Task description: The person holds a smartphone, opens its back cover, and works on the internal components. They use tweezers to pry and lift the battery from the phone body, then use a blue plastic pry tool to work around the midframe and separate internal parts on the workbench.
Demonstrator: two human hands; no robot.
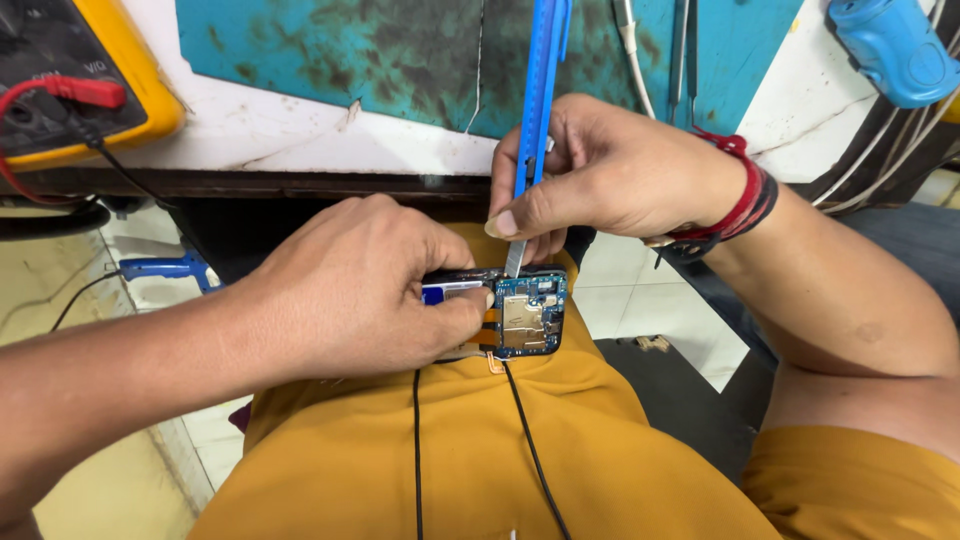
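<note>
Head view: hands (left [365,285], right [600,175]) hold phone [525,312], blue tool [537,100].

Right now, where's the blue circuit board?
Head view, centre: the blue circuit board is held by the left hand over the lap, just below the bench edge, with the right hand's blue tool tip at its top edge.

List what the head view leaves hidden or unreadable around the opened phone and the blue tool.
- Opened phone: its left part is covered by the left hand.
- Blue tool: top cut off by the picture's upper edge; the tip's contact point is too small to tell.
- Yellow meter: cut off at the upper left corner.
- Board parts: too small.
</note>
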